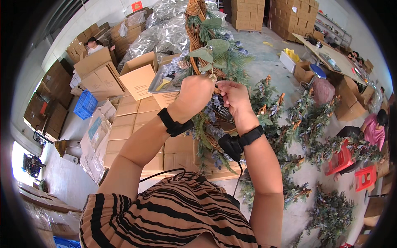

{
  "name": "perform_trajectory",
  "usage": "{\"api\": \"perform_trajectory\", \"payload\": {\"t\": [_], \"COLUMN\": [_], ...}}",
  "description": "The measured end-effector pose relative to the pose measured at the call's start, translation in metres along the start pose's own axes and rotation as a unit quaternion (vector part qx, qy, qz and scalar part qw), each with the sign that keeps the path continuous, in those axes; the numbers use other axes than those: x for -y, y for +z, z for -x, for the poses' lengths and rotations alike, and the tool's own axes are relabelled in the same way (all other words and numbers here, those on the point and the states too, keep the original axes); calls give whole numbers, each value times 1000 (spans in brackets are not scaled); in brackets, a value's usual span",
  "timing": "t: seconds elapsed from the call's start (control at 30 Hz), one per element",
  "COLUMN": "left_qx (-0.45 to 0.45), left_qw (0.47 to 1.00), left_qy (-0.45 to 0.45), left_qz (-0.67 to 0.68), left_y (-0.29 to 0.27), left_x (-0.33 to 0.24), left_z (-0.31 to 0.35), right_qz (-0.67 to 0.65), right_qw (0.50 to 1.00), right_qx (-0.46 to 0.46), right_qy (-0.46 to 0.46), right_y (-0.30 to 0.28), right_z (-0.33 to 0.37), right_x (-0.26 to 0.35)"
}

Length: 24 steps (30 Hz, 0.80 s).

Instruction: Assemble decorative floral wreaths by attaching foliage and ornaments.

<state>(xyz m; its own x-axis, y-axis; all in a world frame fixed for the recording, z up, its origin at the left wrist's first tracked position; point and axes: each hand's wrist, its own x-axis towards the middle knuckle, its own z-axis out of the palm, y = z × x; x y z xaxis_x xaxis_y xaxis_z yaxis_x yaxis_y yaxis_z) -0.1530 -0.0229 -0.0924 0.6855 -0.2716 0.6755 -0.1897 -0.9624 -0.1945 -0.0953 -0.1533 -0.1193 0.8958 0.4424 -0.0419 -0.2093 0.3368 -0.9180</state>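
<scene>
In front of me is a twig wreath (194,31) dressed with pine needles, eucalyptus leaves (218,45), bluish berries and a pinecone. Both hands meet at its middle. My left hand (196,94) is closed, its knuckles up, against the greenery; what its fingers hold is hidden. Beside it, my right hand (235,96) pinches something small and dark that I cannot make out. Just below the fingers hangs a black tag (222,110) with pale lettering, partly covered by the right hand. Berry sprigs and pine tips trail down beneath my wrists.
Cardboard cartons (134,113) form a surface under the wreath. A grey metal tray (156,84) holding a yellow-handled brush stands left of it. More garlands (306,124) fill the right side, near red stools (365,177) and a person in pink (374,129). A blue crate (85,104) stands left.
</scene>
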Motion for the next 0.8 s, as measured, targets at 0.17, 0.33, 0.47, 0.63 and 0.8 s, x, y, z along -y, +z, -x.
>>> {"api": "perform_trajectory", "payload": {"t": [0.17,0.33,0.47,0.63,0.8], "left_qx": [-89,-119,-131,-159,-167], "left_qw": [994,987,983,976,971], "left_qy": [-18,-13,-13,16,13], "left_qz": [66,106,124,149,171], "left_y": [-6,-5,5,8,11], "left_x": [-11,-14,-14,-18,-19], "left_z": [0,5,8,10,8], "right_qz": [-28,-33,-50,-46,13], "right_qw": [999,998,994,992,994], "right_qx": [-6,8,96,108,61], "right_qy": [-16,-47,-29,-55,-91], "right_y": [-6,-22,-37,-52,-51], "right_z": [3,20,40,51,44], "right_x": [-1,-3,-1,11,2]}}
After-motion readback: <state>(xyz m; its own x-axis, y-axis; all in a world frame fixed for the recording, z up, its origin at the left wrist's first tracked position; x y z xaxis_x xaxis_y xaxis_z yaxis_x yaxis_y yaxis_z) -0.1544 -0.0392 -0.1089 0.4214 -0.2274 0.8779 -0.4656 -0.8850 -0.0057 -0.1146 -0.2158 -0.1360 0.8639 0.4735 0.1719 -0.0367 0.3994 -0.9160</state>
